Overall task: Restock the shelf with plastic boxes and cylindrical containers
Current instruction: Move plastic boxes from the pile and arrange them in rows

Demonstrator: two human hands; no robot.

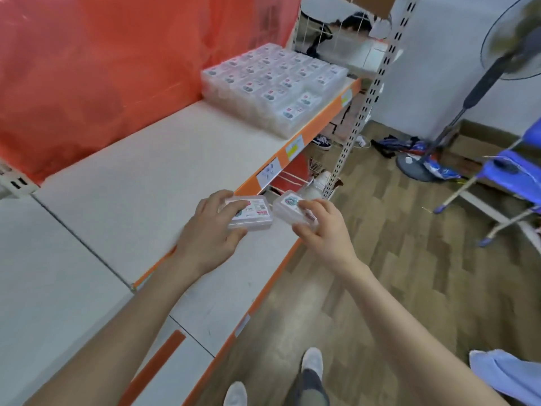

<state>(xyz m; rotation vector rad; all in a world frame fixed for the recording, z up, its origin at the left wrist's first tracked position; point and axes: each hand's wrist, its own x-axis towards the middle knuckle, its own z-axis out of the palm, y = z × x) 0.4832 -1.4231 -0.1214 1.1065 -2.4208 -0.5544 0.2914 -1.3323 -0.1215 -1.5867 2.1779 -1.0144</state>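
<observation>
- Head view: you hold two clear, flat rectangular plastic boxes, one per hand, over the orange front lip of the white shelf board (140, 183).
- Your left hand (209, 235) wraps fingers and thumb round the left box (254, 215).
- Your right hand (320, 231) pinches the tilted right box (288, 208).
- One stacked block of clear boxes (278, 86) stands at the shelf's far end, against the red plastic sheet (102, 68). It is too blurred to count.
- Your fingers cover part of each lid, and the label print is unreadable.

I can't read any txt: labels on the left plastic box (254, 213), right plastic box (288, 208) and stacked boxes (278, 83) are too blurred; shelf-edge tags (293, 148) show no legible nos.
</observation>
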